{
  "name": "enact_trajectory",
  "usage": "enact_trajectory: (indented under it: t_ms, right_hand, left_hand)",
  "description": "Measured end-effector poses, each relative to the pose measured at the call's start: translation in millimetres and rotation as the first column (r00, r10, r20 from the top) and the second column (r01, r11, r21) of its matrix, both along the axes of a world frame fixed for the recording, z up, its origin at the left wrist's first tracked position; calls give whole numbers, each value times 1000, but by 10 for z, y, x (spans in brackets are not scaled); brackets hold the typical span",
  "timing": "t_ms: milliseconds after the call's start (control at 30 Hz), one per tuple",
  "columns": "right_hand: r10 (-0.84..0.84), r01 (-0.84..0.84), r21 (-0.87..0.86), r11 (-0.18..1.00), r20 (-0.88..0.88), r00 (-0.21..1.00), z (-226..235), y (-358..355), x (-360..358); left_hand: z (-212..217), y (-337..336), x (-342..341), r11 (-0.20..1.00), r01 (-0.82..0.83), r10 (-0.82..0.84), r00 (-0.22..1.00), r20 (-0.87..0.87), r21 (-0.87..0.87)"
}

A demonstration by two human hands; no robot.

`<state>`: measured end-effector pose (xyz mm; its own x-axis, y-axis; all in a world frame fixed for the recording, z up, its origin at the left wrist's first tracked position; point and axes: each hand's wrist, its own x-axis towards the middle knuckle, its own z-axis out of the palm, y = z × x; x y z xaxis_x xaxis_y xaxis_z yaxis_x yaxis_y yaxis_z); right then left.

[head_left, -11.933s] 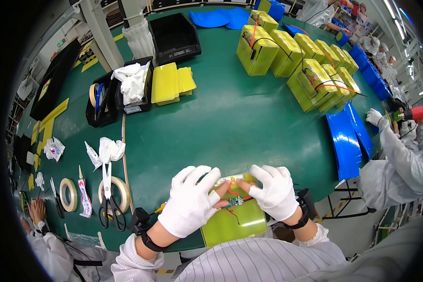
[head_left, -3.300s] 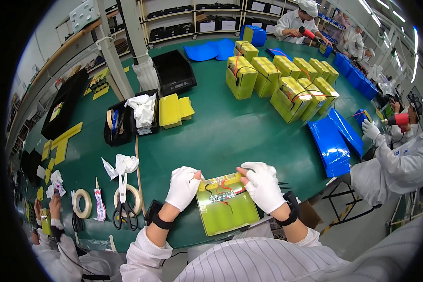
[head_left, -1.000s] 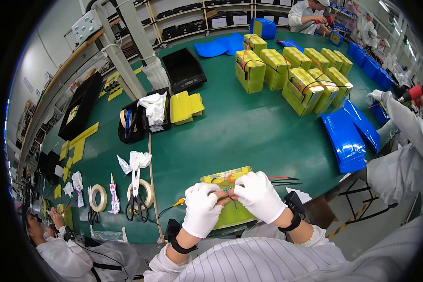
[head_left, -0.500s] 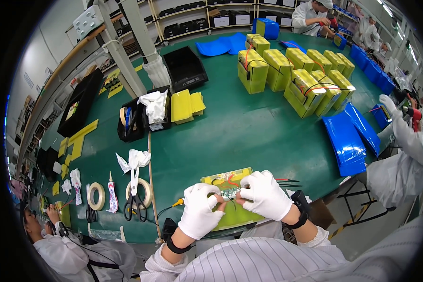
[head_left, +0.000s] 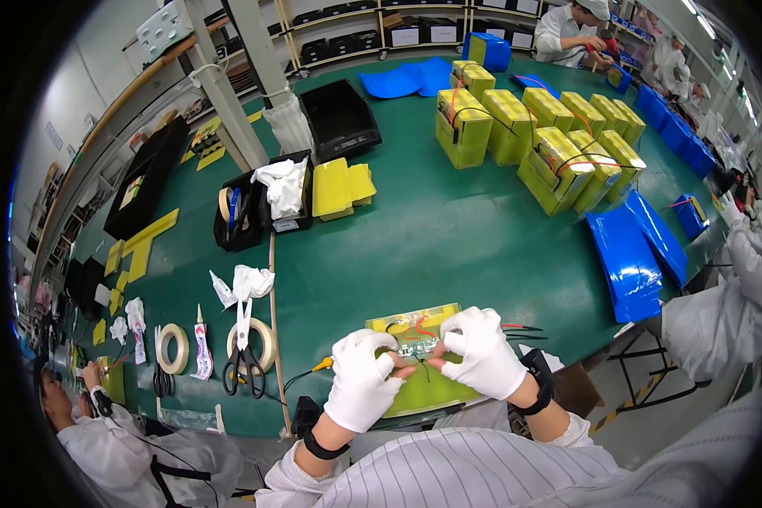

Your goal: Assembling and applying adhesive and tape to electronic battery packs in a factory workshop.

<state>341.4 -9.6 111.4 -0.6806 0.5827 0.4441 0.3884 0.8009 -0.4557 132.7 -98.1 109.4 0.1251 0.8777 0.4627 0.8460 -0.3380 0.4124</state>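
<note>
My left hand (head_left: pixel 361 381) and right hand (head_left: pixel 488 353) curl narrow at the circuit board (head_left: pixel 416 348); I can't tell if they grip. I'd go softly, so the red wire (head_left: pixel 421 323) won't tug.

A flat yellow-green pack (head_left: pixel 429 394) lies at the near edge of the green bench (head_left: pixel 398 254), a narrow circuit board (head_left: pixel 416 349) across its upper face, red wire (head_left: pixel 421 325) curving just beyond.

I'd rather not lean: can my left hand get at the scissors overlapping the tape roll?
Probably yes: the scissors lie to the left of your left hand, with nothing tall between, mainly a yellow-ended cable. That hand is at the circuit board.
</note>
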Motion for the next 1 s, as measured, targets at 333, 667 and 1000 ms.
enact_trajectory:
  t_ms: [333,667,1000]
  right_hand:
    - [-148,151,-104,983,36,988,14,-138,-116]
    - [-426,383,-216,898,-217,878,-135,-183,439]
    - [-388,346,-197,917,-246,888,-286,-74,411]
  left_hand:
    - [-23,-83,49,987,-151,157,976,151,-50]
    - [357,-437,-1222,877,-476,454,773,442,-69]
    - [-115,415,-3014,242,-789,811,484,-329,-565]
